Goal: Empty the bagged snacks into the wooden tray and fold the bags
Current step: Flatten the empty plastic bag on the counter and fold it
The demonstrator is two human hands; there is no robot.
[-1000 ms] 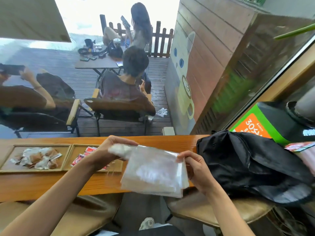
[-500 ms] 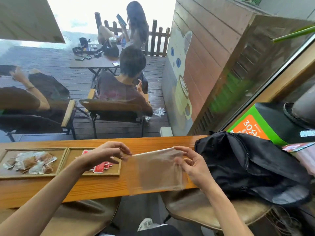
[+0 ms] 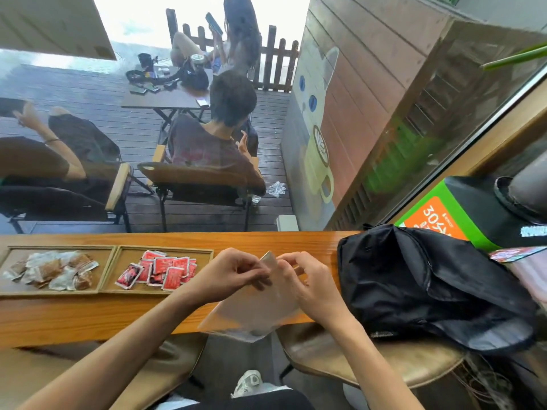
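- The left hand [image 3: 233, 273] and right hand [image 3: 307, 279] meet above the desk [image 3: 88, 318], each pinching the top corner of a clear plastic bag [image 3: 254, 312].
- The bag hangs over the desk's near edge.
- To the left, the wooden tray [image 3: 115, 264] holds red packets [image 3: 159, 272] in one compartment and brown snacks [image 3: 53, 273] in the other.
- A black backpack [image 3: 429, 285] lies right.
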